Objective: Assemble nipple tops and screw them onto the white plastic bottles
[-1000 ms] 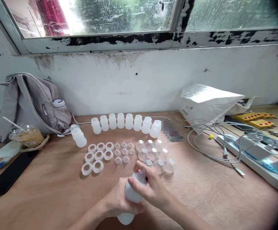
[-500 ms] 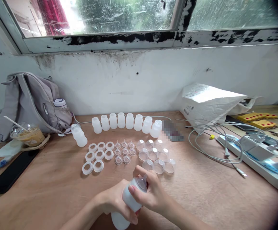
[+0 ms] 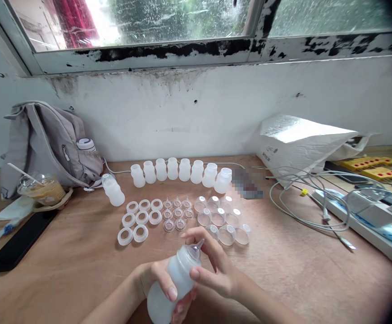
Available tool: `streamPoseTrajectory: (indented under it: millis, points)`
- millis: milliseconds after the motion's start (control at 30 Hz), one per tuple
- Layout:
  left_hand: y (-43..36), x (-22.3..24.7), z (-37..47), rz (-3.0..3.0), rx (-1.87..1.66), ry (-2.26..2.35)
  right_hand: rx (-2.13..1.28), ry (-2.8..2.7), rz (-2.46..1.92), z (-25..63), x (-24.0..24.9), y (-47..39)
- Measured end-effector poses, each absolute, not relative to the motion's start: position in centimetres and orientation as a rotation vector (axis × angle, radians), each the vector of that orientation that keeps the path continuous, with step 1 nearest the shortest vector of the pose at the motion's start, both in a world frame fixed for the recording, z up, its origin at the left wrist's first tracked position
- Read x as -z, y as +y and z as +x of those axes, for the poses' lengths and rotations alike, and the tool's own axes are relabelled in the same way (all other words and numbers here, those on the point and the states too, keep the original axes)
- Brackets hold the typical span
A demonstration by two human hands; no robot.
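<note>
A frosted baby bottle (image 3: 169, 288) leans toward the right in my left hand (image 3: 164, 281), whose thumb and fingers wrap round its body. On its top sit a screw ring (image 3: 184, 260) and a clear teat (image 3: 195, 249). My right hand (image 3: 218, 267) is beside the ring, thumb and fingers spread apart around the teat; I cannot tell whether the thumb touches the bottle. Just beyond my hands lie several loose white rings (image 3: 142, 218), several clear teats (image 3: 177, 213) and several clear dome caps (image 3: 218, 218), grouped from left to right.
Behind these, several open bottles (image 3: 184, 170) stand in a curved row. A capped bottle (image 3: 113, 191) lies tilted at the left, near a drink cup (image 3: 43, 189), a black phone (image 3: 20, 240) and a backpack (image 3: 43, 139). Cables (image 3: 304, 216) and a power strip (image 3: 368, 234) occupy the right.
My right hand has loosened from round the ring and its fingers have spread, showing the ring and teat. The bottle in my left hand has shifted slightly left and up.
</note>
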State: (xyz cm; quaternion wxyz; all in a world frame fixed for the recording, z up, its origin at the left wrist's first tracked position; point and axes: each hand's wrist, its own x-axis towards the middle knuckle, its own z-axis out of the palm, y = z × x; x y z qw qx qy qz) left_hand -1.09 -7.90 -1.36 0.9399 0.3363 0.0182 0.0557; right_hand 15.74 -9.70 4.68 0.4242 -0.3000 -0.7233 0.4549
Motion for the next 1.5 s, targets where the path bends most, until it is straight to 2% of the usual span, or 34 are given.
streamPoseTrajectory:
  millis: [267,567,1100,1500]
  points:
    - [-8.4,-0.4,-0.9,0.501,-0.434,0.261,-1.35,-1.404,-0.861,15.2,-4.7,-8.5]
    - [-7.9,-0.7,-0.4,0.523,-0.436,0.455,-1.421,-1.191,-0.985,15.2,-4.4,-7.2]
    - [-8.1,-1.0,-0.2,0.567,-0.448,0.48,-1.425,-1.149,-0.974,15.6,-4.4,-7.0]
    - [-8.2,-1.7,0.1,0.664,-0.544,0.641,-1.498,-1.294,-1.184,15.7,-4.8,-6.9]
